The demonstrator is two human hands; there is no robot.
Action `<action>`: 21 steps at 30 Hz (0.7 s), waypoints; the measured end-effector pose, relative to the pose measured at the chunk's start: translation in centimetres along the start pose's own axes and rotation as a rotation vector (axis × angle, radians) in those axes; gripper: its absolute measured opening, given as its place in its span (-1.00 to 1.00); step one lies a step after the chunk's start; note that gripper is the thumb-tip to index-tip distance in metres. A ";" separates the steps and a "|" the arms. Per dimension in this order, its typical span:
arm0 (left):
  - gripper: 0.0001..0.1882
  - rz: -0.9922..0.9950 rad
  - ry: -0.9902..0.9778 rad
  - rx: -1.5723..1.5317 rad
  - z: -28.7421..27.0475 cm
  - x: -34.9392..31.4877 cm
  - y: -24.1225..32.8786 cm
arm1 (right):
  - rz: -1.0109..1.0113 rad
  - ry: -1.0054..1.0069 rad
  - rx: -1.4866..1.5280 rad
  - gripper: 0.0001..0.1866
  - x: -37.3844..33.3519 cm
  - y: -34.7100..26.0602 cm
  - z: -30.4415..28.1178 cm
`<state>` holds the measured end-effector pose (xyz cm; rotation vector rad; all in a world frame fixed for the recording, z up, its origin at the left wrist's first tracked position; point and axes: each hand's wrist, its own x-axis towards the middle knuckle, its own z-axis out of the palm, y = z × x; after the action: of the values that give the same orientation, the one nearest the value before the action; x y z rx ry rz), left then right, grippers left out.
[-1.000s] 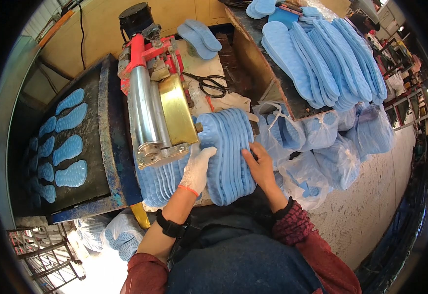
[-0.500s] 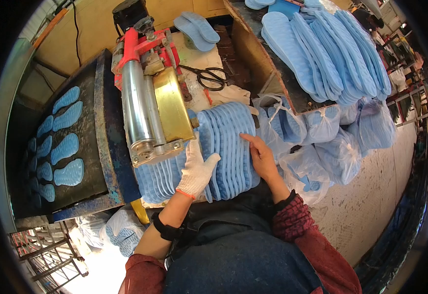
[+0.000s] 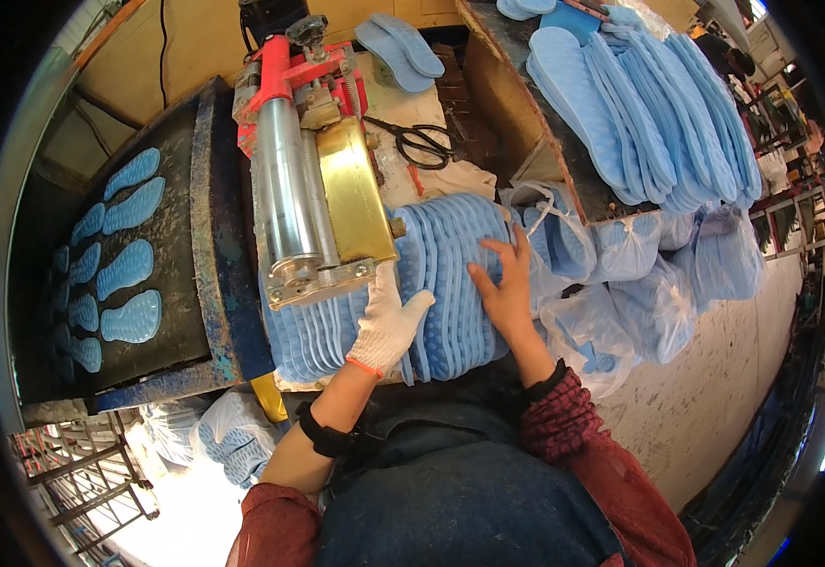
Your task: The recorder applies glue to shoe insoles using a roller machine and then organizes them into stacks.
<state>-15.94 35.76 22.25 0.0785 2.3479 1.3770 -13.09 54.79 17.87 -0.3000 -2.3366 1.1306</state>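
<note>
A long row of light blue foam insoles [image 3: 450, 283] stands on edge in front of me, packed side by side. My left hand [image 3: 386, 326], in a white knitted glove, rests against the row with its thumb stretched out. Its fingertips are partly hidden beside the brass-coloured box [image 3: 348, 189] of a roller machine [image 3: 285, 198], which overhangs the row. My bare right hand [image 3: 505, 288] lies at the row's right end, fingers spread, its fingertips at the insoles there. Neither hand is closed around an insole.
Blue insoles lie on a dark conveyor belt [image 3: 181, 331] at left. Black scissors [image 3: 420, 144] and a loose insole pair [image 3: 401, 52] lie behind the machine. More insoles [image 3: 658, 123] are piled on the right-hand table [image 3: 516, 85], with filled plastic bags [image 3: 653, 307] below it.
My right hand has spread its fingers, where its index finger pointed at the insoles before. The left hand stays at the row. The whole view has shifted slightly.
</note>
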 end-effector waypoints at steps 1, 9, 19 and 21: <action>-0.07 0.000 0.004 0.008 -0.1 0.1 -0.1 | -0.004 -0.003 0.002 -0.66 0.1 -0.1 0.0; -0.15 0.020 -0.012 0.009 -0.3 0.7 0.0 | -0.310 -0.243 -0.158 -0.56 1.1 0.5 -0.4; -0.71 0.138 0.013 0.366 -2.9 -1.7 2.7 | -0.048 -0.411 0.054 -0.73 -0.9 -6.9 0.2; -0.75 0.249 0.085 0.418 -2.6 -2.5 3.0 | 0.378 -0.564 0.310 -0.64 -1.1 -7.0 0.2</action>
<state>-15.17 34.49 26.67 0.4541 2.7373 0.9824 -12.08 49.84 22.85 -0.3511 -2.5787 1.9483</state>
